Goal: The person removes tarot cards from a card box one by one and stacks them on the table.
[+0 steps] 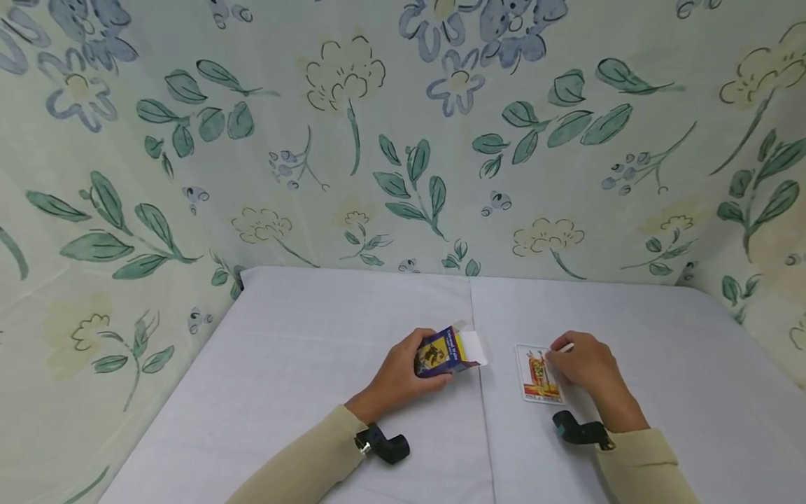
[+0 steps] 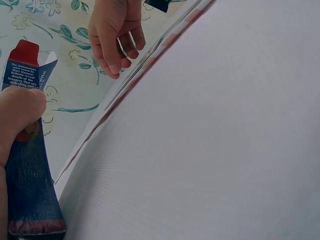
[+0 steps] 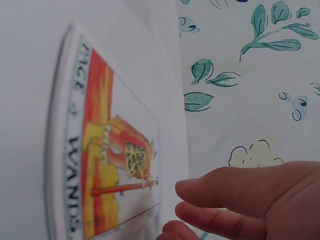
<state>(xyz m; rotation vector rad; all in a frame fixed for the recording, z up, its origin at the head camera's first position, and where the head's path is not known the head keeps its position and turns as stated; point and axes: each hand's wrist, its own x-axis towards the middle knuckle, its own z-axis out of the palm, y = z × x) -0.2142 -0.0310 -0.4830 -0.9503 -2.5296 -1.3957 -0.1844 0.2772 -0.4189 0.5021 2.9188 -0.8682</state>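
Observation:
My left hand grips a small blue and yellow card box over the middle of the white cloth. The box's end flap stands open, its white inside facing right. In the left wrist view the thumb lies across the printed side, below a red flap. To the right, a stack of tarot cards lies face up, its top card reading "Page of Wands". My right hand hovers at the stack's upper right corner, fingers loosely bent. In the right wrist view its thumb and fingers hold nothing.
A white cloth with a crease down its middle covers the table. Behind and at the sides hangs a floral fabric. Black wrist cameras are strapped at the left cuff and the right cuff.

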